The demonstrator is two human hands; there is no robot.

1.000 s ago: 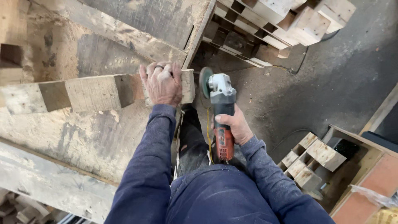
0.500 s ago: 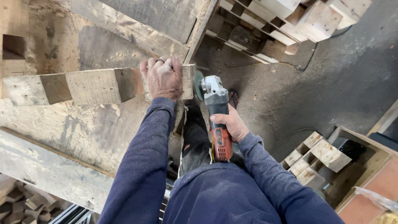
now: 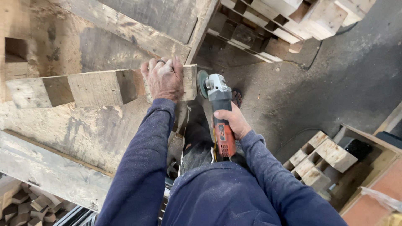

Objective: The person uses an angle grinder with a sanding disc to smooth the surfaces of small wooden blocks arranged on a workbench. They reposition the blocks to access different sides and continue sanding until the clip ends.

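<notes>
Grinder (image 3: 219,109) gripped by right hand (image 3: 233,121) | left hand (image 3: 165,78) fingers clamp plank (image 3: 96,87) | pallets (image 3: 293,21) beyond

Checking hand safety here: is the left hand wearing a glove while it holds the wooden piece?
No, the left hand is bare, a ring on one finger, pressed on the wooden piece beside the angle grinder in the right hand.
</notes>
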